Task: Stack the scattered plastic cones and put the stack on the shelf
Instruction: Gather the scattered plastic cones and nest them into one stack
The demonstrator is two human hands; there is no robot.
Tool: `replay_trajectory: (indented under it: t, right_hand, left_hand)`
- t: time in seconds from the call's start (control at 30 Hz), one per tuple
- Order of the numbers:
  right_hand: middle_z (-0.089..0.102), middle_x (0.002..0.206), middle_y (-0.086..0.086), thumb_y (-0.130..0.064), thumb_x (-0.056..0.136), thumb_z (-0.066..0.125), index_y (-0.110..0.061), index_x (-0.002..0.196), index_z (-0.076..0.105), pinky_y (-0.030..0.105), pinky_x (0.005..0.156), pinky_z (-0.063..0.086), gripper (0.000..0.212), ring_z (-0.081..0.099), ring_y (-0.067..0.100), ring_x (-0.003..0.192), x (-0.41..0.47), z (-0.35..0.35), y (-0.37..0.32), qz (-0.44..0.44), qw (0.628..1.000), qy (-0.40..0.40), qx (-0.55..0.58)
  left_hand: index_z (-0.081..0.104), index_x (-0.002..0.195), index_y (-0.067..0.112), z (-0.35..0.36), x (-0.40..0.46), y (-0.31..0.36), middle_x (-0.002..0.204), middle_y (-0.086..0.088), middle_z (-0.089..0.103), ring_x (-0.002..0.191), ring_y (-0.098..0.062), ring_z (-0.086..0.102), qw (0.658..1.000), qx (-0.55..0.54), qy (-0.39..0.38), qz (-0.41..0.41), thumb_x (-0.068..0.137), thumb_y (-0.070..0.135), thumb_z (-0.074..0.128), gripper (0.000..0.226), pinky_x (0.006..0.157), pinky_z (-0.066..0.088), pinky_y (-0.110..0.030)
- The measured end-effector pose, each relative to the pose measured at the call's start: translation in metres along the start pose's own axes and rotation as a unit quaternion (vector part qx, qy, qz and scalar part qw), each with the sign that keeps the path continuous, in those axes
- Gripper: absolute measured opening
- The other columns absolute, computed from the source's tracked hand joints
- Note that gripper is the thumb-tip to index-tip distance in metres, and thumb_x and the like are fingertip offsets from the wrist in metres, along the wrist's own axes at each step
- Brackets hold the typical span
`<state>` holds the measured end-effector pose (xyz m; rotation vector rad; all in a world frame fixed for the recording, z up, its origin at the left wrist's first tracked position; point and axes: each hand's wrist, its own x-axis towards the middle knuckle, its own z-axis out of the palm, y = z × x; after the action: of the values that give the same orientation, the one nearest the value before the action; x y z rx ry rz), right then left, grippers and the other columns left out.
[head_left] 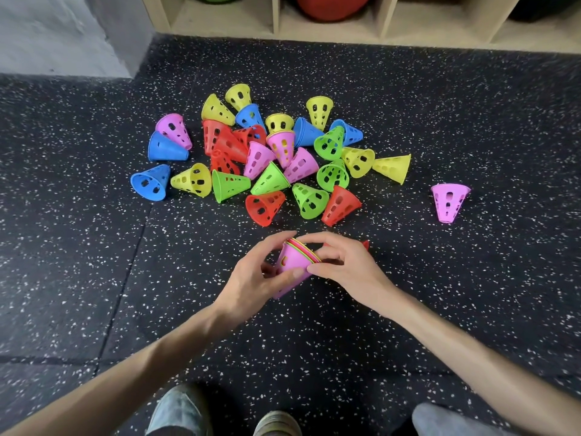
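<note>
a short stack of nested cones (294, 258), pink outermost with red, green and yellow rims showing, lies tilted between both hands just above the speckled floor (94, 247), near the person. the left hand (251, 278) curls its fingers and thumb around the pink body; the right hand (342, 265) pinches the rims. beyond, a heap of scattered cones (267, 155) covers the floor, one pink cone (449, 201) well apart to the right. the wooden shelf (386, 23) stands far.
</note>
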<state>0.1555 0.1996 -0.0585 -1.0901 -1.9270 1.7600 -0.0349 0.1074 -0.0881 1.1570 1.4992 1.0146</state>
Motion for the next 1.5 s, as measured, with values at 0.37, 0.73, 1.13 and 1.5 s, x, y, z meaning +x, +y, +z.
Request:
replay_trajectory:
  t: [0.37, 0.73, 1.13, 1.5]
  right_hand:
    - [0.068, 0.118, -0.022, -0.015, 0.093, 0.069, -0.042, 0.111, 0.072, 0.032, 0.1, 0.051, 0.033, 0.06, -0.004, 0.112, 0.002, -0.066, 0.018, 0.01, 0.986, 0.084, -0.147]
    - [0.033, 0.162, 0.006, -0.005, 0.094, 0.063, -0.03, 0.13, 0.066, 0.054, 0.12, 0.027, 0.044, 0.028, 0.036, 0.143, 0.01, -0.206, 0.052, 0.101, 0.864, 0.23, -0.436]
    - [0.03, 0.163, 0.007, -0.015, 0.096, 0.063, -0.032, 0.14, 0.056, 0.051, 0.119, 0.026, 0.047, 0.03, 0.039, 0.144, 0.042, -0.219, 0.05, 0.154, 0.859, 0.203, -0.443]
    - [0.026, 0.164, 0.008, -0.014, 0.097, 0.062, -0.03, 0.143, 0.052, 0.046, 0.126, 0.012, 0.049, 0.025, 0.029, 0.151, 0.106, -0.193, 0.015, 0.082, 0.89, 0.106, -0.435]
  left_hand:
    - [0.053, 0.135, 0.038, 0.007, 0.003, 0.002, 0.111, 0.021, 0.06, 0.075, -0.005, 0.063, 1.0, -0.017, 0.017, 0.0, 0.079, 0.042, 0.075, 0.06, 0.054, 0.055, -0.027]
    - [0.047, 0.135, 0.039, 0.005, 0.003, -0.003, 0.123, 0.002, 0.06, 0.085, -0.017, 0.07, 1.0, -0.006, 0.022, -0.007, 0.081, 0.043, 0.076, 0.062, 0.06, 0.062, -0.039]
    - [0.048, 0.133, 0.044, 0.004, 0.005, -0.008, 0.121, -0.002, 0.057, 0.083, -0.016, 0.07, 0.999, -0.018, 0.019, -0.03, 0.076, 0.057, 0.08, 0.067, 0.054, 0.059, -0.035]
    - [0.046, 0.137, 0.038, -0.011, 0.036, 0.002, 0.125, -0.004, 0.056, 0.087, -0.012, 0.069, 0.999, -0.024, 0.017, -0.023, 0.084, 0.04, 0.078, 0.062, 0.06, 0.063, -0.041]
